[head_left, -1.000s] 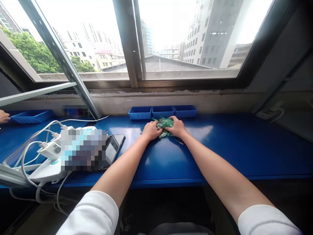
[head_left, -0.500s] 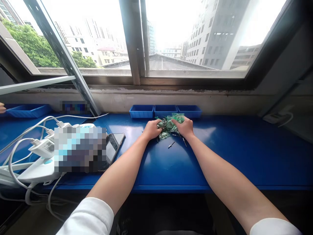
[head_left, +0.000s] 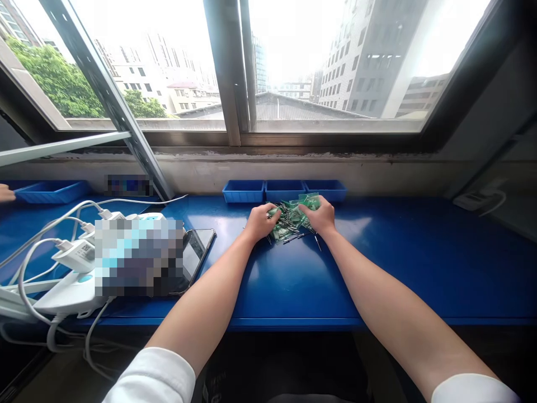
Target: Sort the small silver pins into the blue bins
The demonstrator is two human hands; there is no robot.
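Note:
A heap of thin metal pins that look like blind rivets (head_left: 289, 215) lies between my hands, mixed with crinkled green clear plastic bags (head_left: 309, 199). My left hand (head_left: 259, 223) is curled at the heap's left side, thumb and fingers closed on a green bag edge. On the other side, my right hand (head_left: 322, 215) pinches a green bag between thumb and fingers. Several pins stick out in front, touching the blue tabletop (head_left: 289, 285). The bags' undersides and most fingertips are hidden.
Blue bins (head_left: 243, 193) stand in a row behind the heap. To the left are a phone (head_left: 203, 246), a white power strip (head_left: 62, 294) with chargers and cables, and a metal shelf post (head_left: 142, 151). Another person's hand (head_left: 5, 193) is beside a blue tray (head_left: 54, 193).
More pins have spread out between my hands. The single pin lying in front is no longer separate from the heap. At far left, the other person's hand has come further into view.

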